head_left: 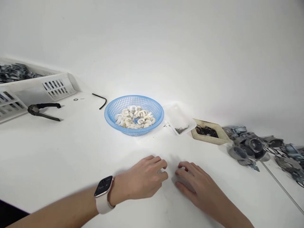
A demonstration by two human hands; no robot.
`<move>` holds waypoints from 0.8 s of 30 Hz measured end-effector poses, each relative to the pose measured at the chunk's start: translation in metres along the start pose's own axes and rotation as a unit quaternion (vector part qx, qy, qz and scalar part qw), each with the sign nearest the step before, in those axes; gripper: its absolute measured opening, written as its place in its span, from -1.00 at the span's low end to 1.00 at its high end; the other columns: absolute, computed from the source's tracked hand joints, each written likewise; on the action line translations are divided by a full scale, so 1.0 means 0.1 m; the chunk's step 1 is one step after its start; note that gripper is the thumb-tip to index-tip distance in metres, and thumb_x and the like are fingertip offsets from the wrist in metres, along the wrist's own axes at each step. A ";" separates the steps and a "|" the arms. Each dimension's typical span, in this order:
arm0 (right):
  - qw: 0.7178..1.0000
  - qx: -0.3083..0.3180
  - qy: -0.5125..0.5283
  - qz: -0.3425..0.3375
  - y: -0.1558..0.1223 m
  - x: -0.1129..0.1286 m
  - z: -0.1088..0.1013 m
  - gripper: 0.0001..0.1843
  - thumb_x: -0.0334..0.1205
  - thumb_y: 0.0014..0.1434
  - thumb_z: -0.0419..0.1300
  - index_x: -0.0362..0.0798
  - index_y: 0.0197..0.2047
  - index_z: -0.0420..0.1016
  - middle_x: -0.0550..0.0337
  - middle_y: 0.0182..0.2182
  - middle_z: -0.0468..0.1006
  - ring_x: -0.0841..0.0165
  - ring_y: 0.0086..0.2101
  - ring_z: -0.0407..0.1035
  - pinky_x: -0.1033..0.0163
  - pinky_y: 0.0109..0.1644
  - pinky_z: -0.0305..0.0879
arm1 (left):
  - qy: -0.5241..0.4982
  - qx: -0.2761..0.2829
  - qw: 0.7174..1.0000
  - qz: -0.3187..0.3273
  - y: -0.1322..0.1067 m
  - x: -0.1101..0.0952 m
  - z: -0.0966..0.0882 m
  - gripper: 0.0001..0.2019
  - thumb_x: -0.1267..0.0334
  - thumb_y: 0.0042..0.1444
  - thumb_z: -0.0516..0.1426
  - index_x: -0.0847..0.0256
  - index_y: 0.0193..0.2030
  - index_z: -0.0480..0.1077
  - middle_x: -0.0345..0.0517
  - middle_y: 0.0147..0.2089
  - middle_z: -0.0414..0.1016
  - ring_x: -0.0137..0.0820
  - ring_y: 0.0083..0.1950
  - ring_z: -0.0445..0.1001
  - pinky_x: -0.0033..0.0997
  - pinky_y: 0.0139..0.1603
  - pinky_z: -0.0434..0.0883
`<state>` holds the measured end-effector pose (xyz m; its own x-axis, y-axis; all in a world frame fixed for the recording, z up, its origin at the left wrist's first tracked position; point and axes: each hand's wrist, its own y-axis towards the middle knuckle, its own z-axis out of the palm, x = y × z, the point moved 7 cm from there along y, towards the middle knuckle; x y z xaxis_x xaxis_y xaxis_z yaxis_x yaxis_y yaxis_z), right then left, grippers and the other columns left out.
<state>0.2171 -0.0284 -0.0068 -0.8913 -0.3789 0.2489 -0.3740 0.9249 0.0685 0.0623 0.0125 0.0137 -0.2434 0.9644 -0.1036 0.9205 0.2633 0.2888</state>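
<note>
My left hand, with a watch on its wrist, is low over the white table in front of me. Its fingers are loosely curled, with a gap between thumb and forefinger and nothing visible in it. Facing it across a small gap is my right hand, its bent fingers apart and no object seen in them. Beyond both hands stands a blue round basket holding several white curved pieces. A white tray with small metal pins is to the basket's right.
A cream tray holds black rings. Grey metal housings are heaped at right, near a thin rod. At left are a white crate of metal parts, black-handled pliers and a hex key.
</note>
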 end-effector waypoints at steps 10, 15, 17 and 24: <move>1.000 -0.015 -0.016 -0.023 -0.04 -0.02 -0.01 -0.55 -0.62 0.26 -0.08 0.02 0.03 0.40 0.02 0.02 0.47 0.17 -0.13 0.43 0.04 -0.12 0.45 | -0.012 -0.015 1.000 0.012 0.01 -0.03 -0.02 -0.85 0.48 0.27 0.05 0.22 -0.17 0.43 -0.08 -0.10 0.47 -0.32 -0.18 0.42 -0.29 -0.15 0.37; 1.000 -0.011 -0.007 -0.019 -0.04 0.00 -0.02 -0.58 -0.59 0.31 -0.08 0.02 0.01 0.40 0.02 0.02 0.47 0.18 -0.13 0.42 0.03 -0.09 0.43 | -0.014 -0.017 1.000 0.004 0.01 0.00 -0.05 -0.85 0.49 0.25 0.07 0.21 -0.18 0.43 -0.09 -0.08 0.47 -0.32 -0.19 0.41 -0.28 -0.14 0.38; 1.000 -0.009 -0.003 -0.012 -0.03 0.01 -0.03 -0.66 -0.52 0.36 -0.07 0.02 -0.01 0.41 0.02 0.01 0.46 0.19 -0.14 0.41 0.03 -0.10 0.43 | -0.012 -0.013 1.000 -0.004 0.01 0.03 -0.05 -0.84 0.48 0.25 0.07 0.20 -0.15 0.43 -0.10 -0.07 0.46 -0.31 -0.19 0.40 -0.27 -0.14 0.38; 1.000 -0.015 0.004 -0.002 0.00 0.04 -0.07 -0.76 -0.43 0.41 -0.03 0.01 -0.09 0.43 0.04 -0.03 0.47 0.21 -0.19 0.41 0.03 -0.13 0.44 | -0.001 0.010 0.999 -0.040 0.00 0.13 -0.01 -0.83 0.45 0.26 0.08 0.17 -0.10 0.44 -0.06 0.00 0.44 -0.29 -0.19 0.43 -0.24 -0.14 0.40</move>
<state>0.2155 -0.0294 0.0013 -0.8874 -0.3832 0.2564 -0.3706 0.9236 0.0978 0.0585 0.0248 0.0130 -0.3159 0.9401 -0.1277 0.9041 0.3391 0.2600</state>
